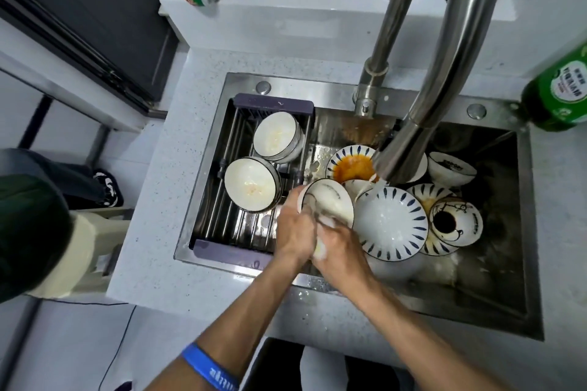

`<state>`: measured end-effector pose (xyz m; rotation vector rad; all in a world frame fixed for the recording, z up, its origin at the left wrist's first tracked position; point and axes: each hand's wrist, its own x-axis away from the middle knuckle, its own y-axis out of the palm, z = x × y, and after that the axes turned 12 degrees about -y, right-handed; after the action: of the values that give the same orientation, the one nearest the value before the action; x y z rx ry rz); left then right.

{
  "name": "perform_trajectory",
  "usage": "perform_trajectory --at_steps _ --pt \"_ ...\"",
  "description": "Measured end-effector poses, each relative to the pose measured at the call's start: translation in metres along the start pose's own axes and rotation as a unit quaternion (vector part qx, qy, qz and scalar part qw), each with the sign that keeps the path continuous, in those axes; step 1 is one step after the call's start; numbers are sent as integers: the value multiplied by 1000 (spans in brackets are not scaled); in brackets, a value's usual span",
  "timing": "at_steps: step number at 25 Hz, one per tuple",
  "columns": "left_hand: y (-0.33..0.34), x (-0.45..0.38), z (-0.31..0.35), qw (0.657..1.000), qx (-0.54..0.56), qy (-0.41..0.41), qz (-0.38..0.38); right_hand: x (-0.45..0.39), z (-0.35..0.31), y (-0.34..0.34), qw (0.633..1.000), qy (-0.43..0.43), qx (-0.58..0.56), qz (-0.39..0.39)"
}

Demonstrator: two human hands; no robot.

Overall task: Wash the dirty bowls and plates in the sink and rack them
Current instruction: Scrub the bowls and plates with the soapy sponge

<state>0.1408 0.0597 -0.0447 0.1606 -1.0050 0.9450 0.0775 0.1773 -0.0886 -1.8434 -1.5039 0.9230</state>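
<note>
Over the sink's front left, my left hand [293, 232] grips a white bowl [330, 200] by its rim, tilted toward me. My right hand [341, 247] holds a pale soapy sponge [320, 247] against the bowl's lower edge. Water runs from the steel faucet [403, 155] onto a white plate with blue dashes [392, 225]. Behind lies a plate smeared with orange sauce [352, 165]. Two white bowls [251, 184] [278, 135] lie on their sides in the dark rack [222, 216] at the sink's left.
More dirty dishes fill the sink's right: a cartoon-print bowl [455, 220] and an upturned bowl [451, 171]. A green detergent bottle [562, 92] stands at the sink's back right corner. Jars line the shelf [286, 0] behind. The steel sink rim [241, 267] faces me.
</note>
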Motion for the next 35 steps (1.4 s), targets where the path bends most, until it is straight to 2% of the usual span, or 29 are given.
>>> perform_trajectory --at_steps 3,4,6,7,8,9,11,12,14,16,18,20,22,25,27,30,33,35 --pt "-7 -4 2 995 7 -94 -25 0 7 -4 988 -109 82 -75" --pt "-10 -12 9 991 35 -120 -40 -4 10 -8 990 -104 85 -49" --pt "-14 -14 7 975 145 -105 -132 -15 0 -15 999 -12 -46 26" --pt "-12 -11 -3 963 193 -99 -163 -22 -11 -21 981 79 -157 80" --pt "-8 -10 -17 943 254 -112 -184 -27 -19 -26 926 193 -302 119" --pt "-6 -5 -22 935 284 -135 -164 -31 -24 -34 843 294 -429 137" --pt "-3 -8 -27 930 297 -153 -152 -29 -18 -44 687 435 -559 161" --pt "-1 -12 -27 924 301 -161 -172 -30 -13 -51 640 470 -585 167" --pt "-3 -8 -20 921 296 -155 -199 -32 -7 -57 596 477 -624 167" --pt "-15 -2 -16 902 325 -144 -245 -37 -6 -53 578 475 -639 180" --pt "-29 5 -20 894 312 -127 -297 -44 2 -43 585 499 -593 240" --pt "-34 23 -13 907 286 -104 -290 -56 7 -35 635 513 -495 298" --pt "-33 36 -4 929 271 -62 -243 -62 3 -26 700 466 -448 305" --pt "-40 34 4 930 304 -19 -205 -60 -14 -25 797 305 -477 213" --pt "-41 28 2 942 272 8 -195 -62 -11 -26 840 267 -449 145" --pt "-37 23 -5 965 211 26 -155 -65 -11 -29 849 293 -423 121" --pt "-28 23 -10 974 146 25 -173 -71 2 -39 891 252 -354 128" --pt "-25 21 -10 977 132 33 -163 -80 6 -42 918 216 -323 86"
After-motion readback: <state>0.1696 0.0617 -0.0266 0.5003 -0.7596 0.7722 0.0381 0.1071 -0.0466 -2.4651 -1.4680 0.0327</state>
